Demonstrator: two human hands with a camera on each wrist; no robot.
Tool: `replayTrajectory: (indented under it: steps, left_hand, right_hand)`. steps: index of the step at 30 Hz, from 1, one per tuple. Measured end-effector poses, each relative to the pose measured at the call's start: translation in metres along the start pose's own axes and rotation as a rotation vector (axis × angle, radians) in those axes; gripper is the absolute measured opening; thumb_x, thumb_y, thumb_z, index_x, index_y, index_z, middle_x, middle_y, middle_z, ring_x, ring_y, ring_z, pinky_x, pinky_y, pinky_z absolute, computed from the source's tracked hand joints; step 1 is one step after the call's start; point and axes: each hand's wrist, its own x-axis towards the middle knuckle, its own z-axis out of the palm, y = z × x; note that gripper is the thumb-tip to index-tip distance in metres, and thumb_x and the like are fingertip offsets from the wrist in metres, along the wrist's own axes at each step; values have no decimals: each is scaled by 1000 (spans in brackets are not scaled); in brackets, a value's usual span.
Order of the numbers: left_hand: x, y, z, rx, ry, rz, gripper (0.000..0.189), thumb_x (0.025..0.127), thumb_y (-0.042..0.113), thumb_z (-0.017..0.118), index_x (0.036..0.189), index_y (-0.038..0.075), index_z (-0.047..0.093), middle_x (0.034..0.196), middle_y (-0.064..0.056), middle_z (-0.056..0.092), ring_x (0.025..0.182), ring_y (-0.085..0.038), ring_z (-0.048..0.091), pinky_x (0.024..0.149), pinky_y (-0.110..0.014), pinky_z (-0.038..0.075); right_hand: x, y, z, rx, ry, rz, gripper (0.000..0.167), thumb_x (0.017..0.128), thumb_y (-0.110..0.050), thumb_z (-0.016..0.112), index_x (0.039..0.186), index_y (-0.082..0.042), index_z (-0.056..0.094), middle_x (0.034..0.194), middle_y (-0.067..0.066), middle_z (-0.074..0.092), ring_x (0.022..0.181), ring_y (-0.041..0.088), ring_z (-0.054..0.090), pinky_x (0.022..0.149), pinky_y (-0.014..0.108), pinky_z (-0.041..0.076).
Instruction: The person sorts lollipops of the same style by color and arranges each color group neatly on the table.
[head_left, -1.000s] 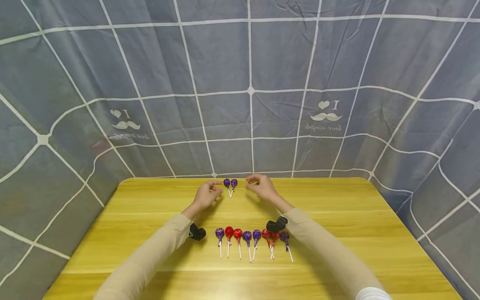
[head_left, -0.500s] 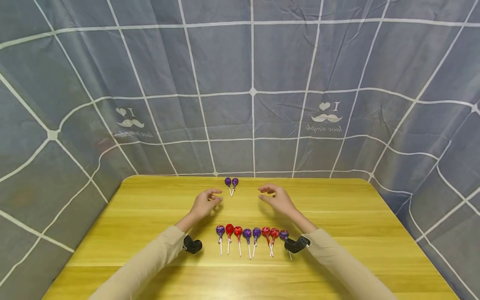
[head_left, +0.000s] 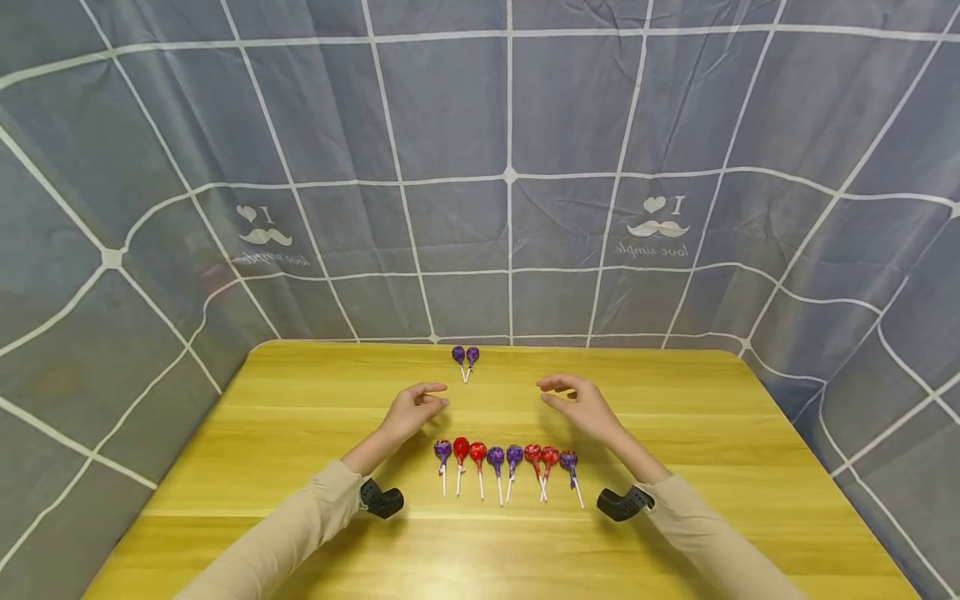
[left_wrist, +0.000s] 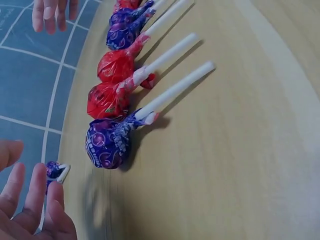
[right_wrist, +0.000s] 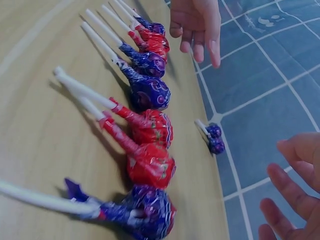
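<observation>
Hovering near six purple lollipops (head_left: 495,456) and four red lollipops (head_left: 477,451) are two loosely spread hands (head_left: 407,413).

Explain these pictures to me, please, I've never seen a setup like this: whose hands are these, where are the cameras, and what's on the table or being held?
There's no machine: these are a person's bare left hand and right hand. The wide picture comes from a camera on the person's head, looking forward and down. The two close-ups come from cameras worn on the wrists, one each. On the wooden table lies a row of eight lollipops, four red and four purple. Two more purple lollipops lie near the far edge. Neither hand holds anything.
</observation>
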Motion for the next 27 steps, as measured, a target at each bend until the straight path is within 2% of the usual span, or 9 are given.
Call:
replayTrajectory:
  steps: [5,8,13,18,22,27]
  left_hand:
    - [-7,1,1,58,37,9,36,90,11,65,122,-5,60,100,-19,68,85,-24,64,71,-27,52]
    - [-12,0,2,66,30,7,37,90,11,66,123,-4,60,101,-17,69,87,-20,64,72,-24,51]
    - [-17,1,8,55,14,17,37,90,14,65,123,-4,61,103,-17,71,93,-26,68,78,-30,54]
    - [-22,-1,14,74,-14,39,39,90,17,67,123,-2,61,107,-15,70,98,-27,66,84,-37,54]
    - [-27,-3,16,108,-47,67,44,87,21,70,125,0,60,114,-17,67,106,-30,62,91,-42,50]
    - [-30,-4,17,170,-87,100,45,84,24,73,122,3,62,115,-15,67,105,-29,60,91,-43,48]
  right_hand:
    - [-8,0,-4,2,-26,-13,25,92,-18,64,114,-6,67,111,13,69,104,29,63,92,49,44]
    - [-14,2,-5,-4,-31,-15,25,91,-16,65,114,-5,66,110,14,69,103,29,63,92,50,43]
    - [-24,10,-8,16,-23,0,34,90,-16,66,122,-5,60,110,15,68,104,31,61,86,41,45]
    - [-34,12,-9,49,-48,23,41,90,-16,66,127,-3,55,112,19,66,102,32,58,81,33,44]
    - [-41,20,-7,50,-66,22,40,90,-18,67,125,-3,56,112,17,66,102,30,57,81,32,45]
    - [-46,26,-8,45,-84,11,39,88,-19,69,123,-4,59,111,13,67,102,28,58,82,34,47]
